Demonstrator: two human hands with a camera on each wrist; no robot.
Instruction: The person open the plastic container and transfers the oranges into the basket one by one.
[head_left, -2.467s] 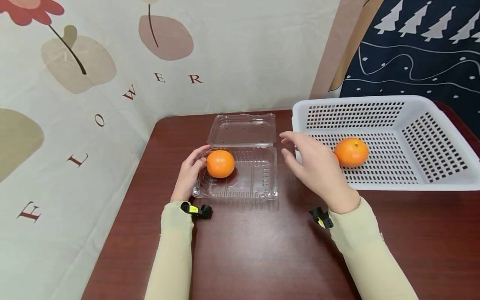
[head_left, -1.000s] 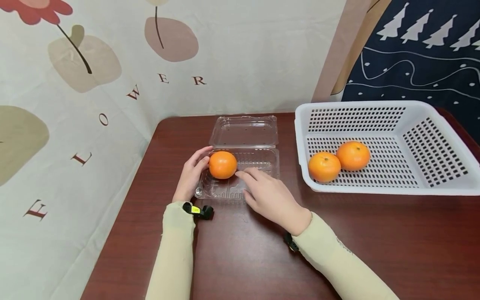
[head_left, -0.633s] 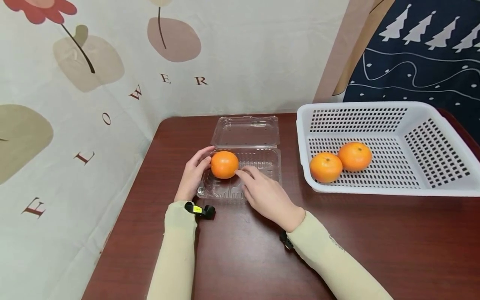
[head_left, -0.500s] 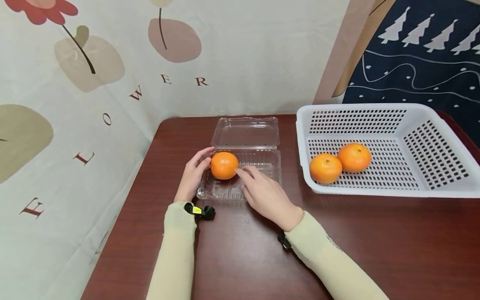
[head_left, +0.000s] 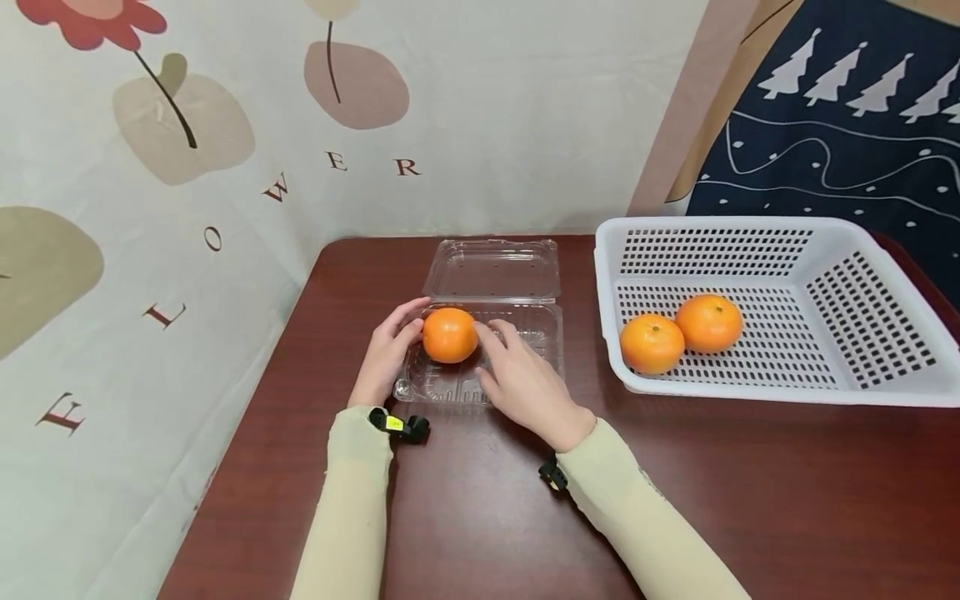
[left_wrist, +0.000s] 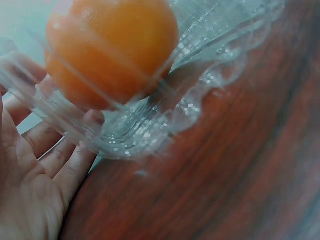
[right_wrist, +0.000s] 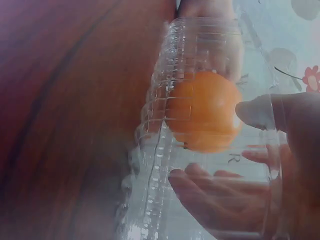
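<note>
An orange (head_left: 449,335) sits in the left part of the base of a clear plastic clamshell box (head_left: 517,315), whose lid (head_left: 491,271) lies folded back behind it. My left hand (head_left: 383,354) holds the box's left side, thumb over the rim beside the orange and fingers along the outer wall. In the left wrist view those fingers (left_wrist: 62,160) show past the clear wall. My right hand (head_left: 531,385) reaches over the box from the front right, index fingertip at the orange's right side and thumb lower down, fingers spread. Through the plastic, the right wrist view shows the orange beyond the thumb (right_wrist: 257,114).
A white perforated basket (head_left: 765,392) stands to the right, with two oranges, one at its left end (head_left: 652,343) and another beside it (head_left: 708,323). The dark red-brown table (head_left: 465,500) meets a cloth-covered wall (head_left: 510,108) at the back.
My right hand has moved left from the basket's edge to the orange in the box, uncovering another orange in the basket. Lately its fingers have shifted slightly away from me. My left hand stays at the box.
</note>
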